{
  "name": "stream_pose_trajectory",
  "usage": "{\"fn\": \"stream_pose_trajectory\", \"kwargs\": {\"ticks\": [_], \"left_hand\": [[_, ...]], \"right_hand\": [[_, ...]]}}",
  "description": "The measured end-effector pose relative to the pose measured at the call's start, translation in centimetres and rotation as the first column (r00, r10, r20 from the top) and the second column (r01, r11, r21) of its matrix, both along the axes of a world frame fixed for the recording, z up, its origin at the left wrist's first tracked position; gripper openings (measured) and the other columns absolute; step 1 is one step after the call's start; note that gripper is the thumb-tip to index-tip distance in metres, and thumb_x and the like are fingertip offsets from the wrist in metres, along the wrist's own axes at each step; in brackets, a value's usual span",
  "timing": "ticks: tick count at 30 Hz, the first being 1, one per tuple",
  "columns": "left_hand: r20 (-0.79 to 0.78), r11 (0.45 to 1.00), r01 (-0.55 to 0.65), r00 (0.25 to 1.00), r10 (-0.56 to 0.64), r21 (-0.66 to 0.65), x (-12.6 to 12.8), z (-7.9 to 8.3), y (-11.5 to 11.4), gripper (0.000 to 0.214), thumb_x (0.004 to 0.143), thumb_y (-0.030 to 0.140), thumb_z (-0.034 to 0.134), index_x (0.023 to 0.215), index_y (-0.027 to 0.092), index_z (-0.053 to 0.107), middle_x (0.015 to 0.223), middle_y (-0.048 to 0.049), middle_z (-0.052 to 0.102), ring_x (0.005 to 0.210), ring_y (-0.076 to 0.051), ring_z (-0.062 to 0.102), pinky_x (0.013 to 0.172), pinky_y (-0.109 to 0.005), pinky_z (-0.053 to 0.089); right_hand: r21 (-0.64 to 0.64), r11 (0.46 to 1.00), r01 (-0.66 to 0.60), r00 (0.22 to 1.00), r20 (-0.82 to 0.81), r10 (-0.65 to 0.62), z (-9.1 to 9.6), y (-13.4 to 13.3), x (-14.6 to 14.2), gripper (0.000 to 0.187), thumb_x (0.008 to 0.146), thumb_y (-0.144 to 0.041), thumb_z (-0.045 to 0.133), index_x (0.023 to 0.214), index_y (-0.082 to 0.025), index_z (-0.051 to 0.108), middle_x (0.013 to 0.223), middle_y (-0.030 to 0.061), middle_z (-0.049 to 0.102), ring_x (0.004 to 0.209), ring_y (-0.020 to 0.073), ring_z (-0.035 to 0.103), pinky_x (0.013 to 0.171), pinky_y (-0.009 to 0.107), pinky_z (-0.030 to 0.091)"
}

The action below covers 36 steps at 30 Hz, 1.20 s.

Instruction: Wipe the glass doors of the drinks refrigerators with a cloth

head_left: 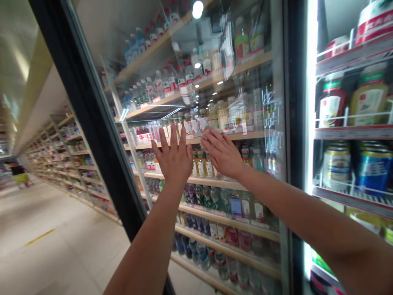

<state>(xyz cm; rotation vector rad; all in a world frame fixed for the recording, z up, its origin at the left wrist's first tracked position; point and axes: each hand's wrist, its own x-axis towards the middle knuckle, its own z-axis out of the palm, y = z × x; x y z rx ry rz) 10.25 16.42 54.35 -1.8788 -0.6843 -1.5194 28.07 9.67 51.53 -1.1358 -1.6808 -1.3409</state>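
Note:
My left hand is raised before a glass door, its back toward me and its fingers spread. Beside it, my right hand points up and to the left with fingers stretched out and nearly together. Neither hand holds anything. Whether the palms touch the glass cannot be made out. A dark door frame slants down on the left. Through the pane show wooden shelves with rows of bottles, partly covered by reflections of ceiling lights.
On the right, a lit refrigerator holds drink cans, juice bottles and wire-edged shelves. Stocked store shelves run back along the left above a pale tiled floor with a yellow strip. A blurred person is far off.

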Motion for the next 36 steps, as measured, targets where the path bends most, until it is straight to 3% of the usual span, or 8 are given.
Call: {"fn": "stream_pose_trajectory", "kwargs": {"ticks": [3, 9, 11, 16, 22, 28, 33, 36], "left_hand": [[0.007, 1.000, 0.028, 1.000, -0.028, -0.003, -0.2, 0.0, 0.0, 0.060, 0.102, 0.037, 0.044, 0.159, 0.027, 0.030, 0.167, -0.0048, 0.024, 0.156, -0.032, 0.005, 0.125, -0.061, 0.000], [-0.008, 0.998, 0.058, 0.998, -0.058, -0.028, -0.2, 0.0, -0.2, 0.065, 0.099, 0.048, 0.048, 0.159, 0.025, 0.031, 0.167, -0.0071, 0.023, 0.156, -0.034, 0.005, 0.124, -0.062, -0.002], [-0.008, 0.999, 0.045, 0.999, -0.045, -0.021, -0.1, 0.0, -0.3, 0.066, 0.099, 0.048, 0.049, 0.159, 0.025, 0.031, 0.167, -0.0070, 0.022, 0.156, -0.035, 0.005, 0.124, -0.062, -0.001], [-0.018, 1.000, 0.025, 1.000, -0.025, -0.019, 0.0, 0.0, -0.2, 0.073, 0.097, 0.054, 0.054, 0.159, 0.026, 0.029, 0.167, -0.0085, 0.020, 0.156, -0.036, 0.004, 0.124, -0.064, -0.002], [-0.038, 1.000, 0.024, 0.999, -0.025, -0.013, 0.0, -0.1, -0.3, 0.076, 0.093, 0.058, 0.060, 0.158, 0.028, 0.032, 0.167, -0.0096, 0.020, 0.156, -0.036, 0.005, 0.123, -0.064, -0.002], [-0.045, 1.000, 0.015, 0.999, -0.016, -0.016, 0.0, -0.1, -0.4, 0.077, 0.093, 0.059, 0.060, 0.158, 0.028, 0.033, 0.167, -0.0095, 0.023, 0.156, -0.037, 0.006, 0.123, -0.065, -0.002], [-0.045, 1.000, 0.013, 0.999, -0.013, -0.008, 0.0, -0.1, -0.2, 0.078, 0.092, 0.059, 0.060, 0.158, 0.028, 0.032, 0.167, -0.0090, 0.021, 0.156, -0.036, 0.006, 0.123, -0.064, -0.002], [-0.039, 0.999, 0.029, 0.999, -0.029, -0.015, 0.0, -0.1, -0.2, 0.079, 0.091, 0.060, 0.061, 0.158, 0.029, 0.032, 0.167, -0.0088, 0.021, 0.156, -0.037, 0.006, 0.123, -0.065, -0.003]], "right_hand": [[0.038, 0.998, 0.048, 0.987, -0.155, -0.042, 2.2, 0.1, -0.8, 0.060, 0.098, -0.021, 0.041, 0.158, -0.024, 0.032, 0.164, 0.0054, 0.032, 0.155, 0.0258, 0.021, 0.129, 0.056, 0.012], [-0.061, 0.998, 0.035, 0.999, 0.043, -0.032, -1.2, -0.5, 0.2, 0.065, 0.098, -0.022, 0.043, 0.160, -0.028, 0.024, 0.164, 0.0030, 0.032, 0.156, 0.0224, 0.020, 0.129, 0.048, 0.017], [-0.027, 0.999, 0.047, 0.998, 0.047, -0.045, -0.8, -0.9, 2.0, 0.064, 0.099, -0.023, 0.044, 0.160, -0.030, 0.025, 0.163, 0.0028, 0.036, 0.154, 0.0224, 0.025, 0.129, 0.051, 0.015], [0.189, 0.970, 0.152, 0.937, -0.341, -0.080, 2.7, -0.9, 4.1, 0.059, 0.099, -0.023, 0.040, 0.157, -0.026, 0.031, 0.163, 0.0090, 0.035, 0.154, 0.0303, 0.026, 0.124, 0.062, 0.023], [-0.029, 0.999, 0.015, 0.991, 0.136, -0.011, 1.8, -0.9, 2.3, 0.065, 0.098, -0.020, 0.043, 0.160, -0.031, 0.023, 0.161, 0.0013, 0.039, 0.154, 0.0218, 0.025, 0.127, 0.050, 0.023], [0.159, 0.986, 0.053, 0.968, -0.252, -0.012, 3.0, -0.9, 4.0, 0.065, 0.098, -0.019, 0.038, 0.160, -0.029, 0.022, 0.165, 0.0037, 0.031, 0.155, 0.0292, 0.020, 0.125, 0.059, 0.023], [-0.027, 1.000, 0.008, 0.993, 0.116, -0.005, 1.7, -1.2, 4.0, 0.070, 0.096, -0.018, 0.044, 0.161, -0.030, 0.021, 0.162, 0.0019, 0.037, 0.155, 0.0232, 0.022, 0.127, 0.050, 0.028], [0.053, 0.998, 0.028, 0.999, -0.024, -0.026, 2.8, -1.6, 5.6, 0.065, 0.097, -0.018, 0.042, 0.159, -0.030, 0.027, 0.161, 0.0024, 0.038, 0.154, 0.0241, 0.025, 0.126, 0.053, 0.029]]}}
